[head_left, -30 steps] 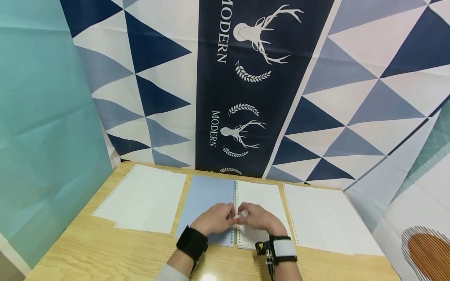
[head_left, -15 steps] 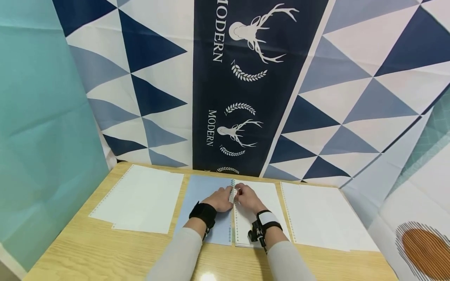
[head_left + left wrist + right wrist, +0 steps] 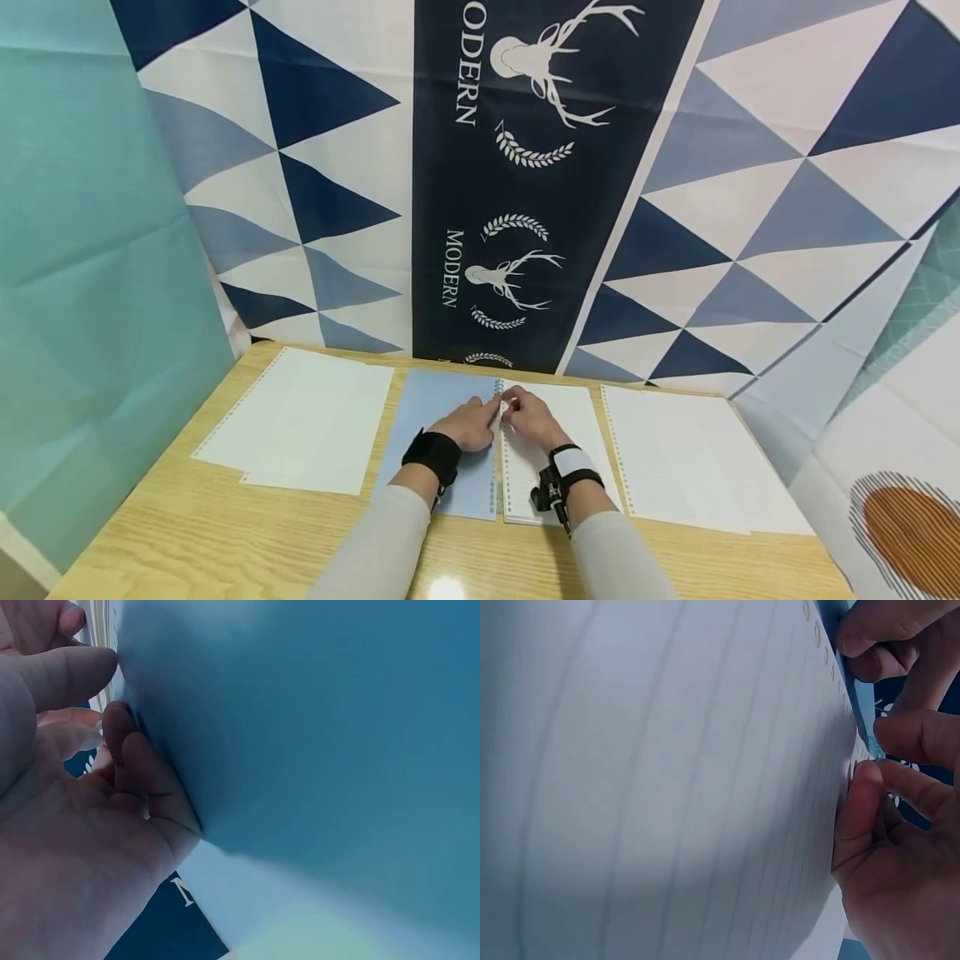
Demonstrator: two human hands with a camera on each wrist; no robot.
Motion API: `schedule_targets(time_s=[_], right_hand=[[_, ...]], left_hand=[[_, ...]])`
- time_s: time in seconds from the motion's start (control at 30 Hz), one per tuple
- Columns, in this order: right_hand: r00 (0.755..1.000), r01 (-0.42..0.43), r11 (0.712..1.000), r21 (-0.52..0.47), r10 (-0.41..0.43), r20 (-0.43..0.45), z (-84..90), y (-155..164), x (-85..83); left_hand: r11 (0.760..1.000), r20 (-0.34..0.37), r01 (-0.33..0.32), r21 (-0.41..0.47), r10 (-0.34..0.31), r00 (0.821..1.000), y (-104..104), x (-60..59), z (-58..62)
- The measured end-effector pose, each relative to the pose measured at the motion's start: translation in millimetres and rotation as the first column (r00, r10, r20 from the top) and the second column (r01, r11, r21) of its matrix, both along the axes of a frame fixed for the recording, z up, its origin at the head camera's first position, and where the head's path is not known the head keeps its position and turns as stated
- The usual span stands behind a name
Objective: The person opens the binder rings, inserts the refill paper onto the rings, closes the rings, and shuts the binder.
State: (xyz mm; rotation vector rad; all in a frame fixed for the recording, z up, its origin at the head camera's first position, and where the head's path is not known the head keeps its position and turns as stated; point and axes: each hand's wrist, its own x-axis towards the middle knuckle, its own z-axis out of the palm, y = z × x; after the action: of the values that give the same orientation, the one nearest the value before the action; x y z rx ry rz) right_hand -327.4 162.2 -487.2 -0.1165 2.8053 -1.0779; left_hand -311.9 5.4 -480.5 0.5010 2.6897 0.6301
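Working the binder rings at the notebook's (image 3: 480, 450) far end.
Left hand (image 3: 471, 423) and right hand (image 3: 529, 419) pinched the spine, apparently snapping rings; notebook lay open mid-tabletop (image 3: 187, 533); nearer rings probably needed pressing next.

Both forearms in light grey long sleeves (image 3: 375, 542). Left wrist: broad black strap (image 3: 431, 455), plain, wraps fully round. Right wrist: white band (image 3: 573, 463) edged with black straps; small black camera unit (image 3: 546, 495) clipped to its inner side, thin black stalk pointing back along the arm. Left hand (image 3: 471, 422) and right hand (image 3: 529, 417) bare: no gloves or rings visible.
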Motion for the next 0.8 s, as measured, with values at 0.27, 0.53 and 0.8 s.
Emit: schedule_targets(time_s=[0.27, 0.53, 0.8], right_hand=[[0.999, 0.0, 0.998, 0.07, 0.003, -0.038, -2.5, -2.7, -2.8], [0.986, -0.072, 0.964, 0.255, 0.107, -0.127, -4.9, -6.3, -5.4], [0.995, -0.074, 0.967, 0.244, 0.089, -0.053, 2.0, -12.3, -7.0]], left_hand=[[1.0, -0.016, 0.006, -0.023, -0.006, 1.0, -0.2, 2.6, 4.9], [0.997, -0.085, 0.014, -0.075, -0.02, 0.996, 3.8, 7.3, 1.1], [0.998, -0.088, -0.025, -0.052, 0.02, 0.996, 6.3, 5.7, -2.8]])
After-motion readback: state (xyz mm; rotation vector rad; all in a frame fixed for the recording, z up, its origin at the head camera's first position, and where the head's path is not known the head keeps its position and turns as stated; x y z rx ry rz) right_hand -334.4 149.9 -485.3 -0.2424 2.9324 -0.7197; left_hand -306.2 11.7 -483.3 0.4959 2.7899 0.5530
